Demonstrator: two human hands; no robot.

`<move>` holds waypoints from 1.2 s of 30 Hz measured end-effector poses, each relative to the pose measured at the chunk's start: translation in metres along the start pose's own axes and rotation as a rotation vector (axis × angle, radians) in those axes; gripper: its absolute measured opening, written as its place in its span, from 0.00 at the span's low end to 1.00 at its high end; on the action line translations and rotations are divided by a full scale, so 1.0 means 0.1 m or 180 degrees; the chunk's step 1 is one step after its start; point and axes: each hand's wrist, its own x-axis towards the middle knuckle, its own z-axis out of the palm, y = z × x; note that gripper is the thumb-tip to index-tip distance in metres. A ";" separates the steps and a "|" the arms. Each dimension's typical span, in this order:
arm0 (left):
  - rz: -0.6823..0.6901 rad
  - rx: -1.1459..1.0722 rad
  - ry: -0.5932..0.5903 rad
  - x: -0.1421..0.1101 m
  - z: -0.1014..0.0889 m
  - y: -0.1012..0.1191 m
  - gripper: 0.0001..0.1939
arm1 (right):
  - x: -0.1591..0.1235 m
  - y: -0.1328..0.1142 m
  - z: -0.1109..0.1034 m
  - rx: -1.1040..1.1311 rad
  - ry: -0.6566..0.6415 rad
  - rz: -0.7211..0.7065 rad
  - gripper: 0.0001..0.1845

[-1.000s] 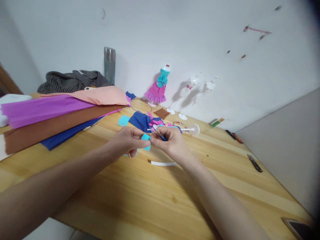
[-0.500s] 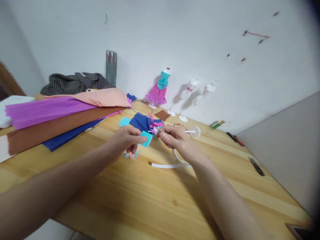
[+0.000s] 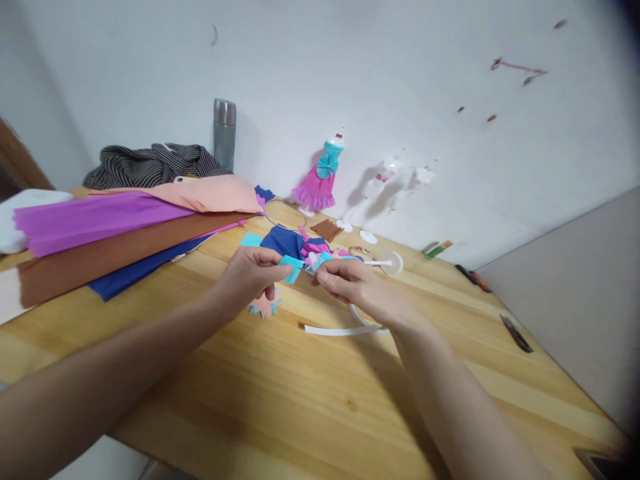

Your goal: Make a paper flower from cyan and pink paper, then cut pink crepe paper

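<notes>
Between the thumb and fingers of my left hand (image 3: 255, 272) is a small square of turquoise crepe paper (image 3: 292, 268). My right hand (image 3: 345, 279) is closed in a pinch on a thin grey tool (image 3: 309, 271), its tip at the paper's right edge; its kind is too small to tell. Just behind the hands lies a dress form with a white stand (image 3: 393, 263), partly hidden by my right hand. Blue crepe paper (image 3: 283, 243) and another turquoise piece (image 3: 251, 239) lie beyond my left hand. A peach and turquoise paper flower shape (image 3: 265, 304) lies below it.
Crepe paper rolls (image 3: 107, 220) and a striped cloth (image 3: 155, 167) fill the left side, by a thermos (image 3: 225, 133). A dressed mannequin (image 3: 320, 177) stands near the wall. A white strip (image 3: 340, 331) lies in front; a cutter (image 3: 516, 333) lies right.
My right hand has moved slightly left and down, bringing the tool to the turquoise square. The square has tilted flatter in my left hand. The view has shifted a little.
</notes>
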 end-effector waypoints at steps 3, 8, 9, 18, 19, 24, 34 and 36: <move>0.0020 0.0098 0.0042 0.00 0.01 0.00 0.14 | 0.00 0.01 0.01 0.0104 -0.0003 -0.0030 0.20; -0.0023 0.0164 -0.0077 -0.01 0.02 0.02 0.14 | 0.01 0.01 0.04 0.0101 0.0076 -0.0097 0.20; -0.0035 0.0179 -0.0134 -0.01 0.02 0.02 0.15 | 0.01 0.01 0.05 0.0099 0.0080 -0.0098 0.20; -0.0107 0.0015 -0.0364 -0.02 0.01 0.02 0.15 | -0.02 -0.04 0.04 0.0142 0.0085 -0.0130 0.19; -0.0120 -0.0001 -0.0387 -0.02 0.01 0.02 0.15 | -0.02 -0.04 0.05 0.0156 0.0081 -0.0137 0.19; -0.0202 -0.0059 -0.0437 -0.01 0.03 0.02 0.13 | -0.01 -0.01 0.06 0.0183 0.0079 -0.0167 0.19; -0.0101 0.0031 -0.0296 -0.02 0.03 0.03 0.14 | 0.00 0.01 0.07 0.0029 0.0245 -0.0281 0.21; -0.0078 0.0052 -0.0238 -0.02 0.04 0.03 0.13 | 0.00 0.01 0.07 0.0028 0.0261 -0.0279 0.20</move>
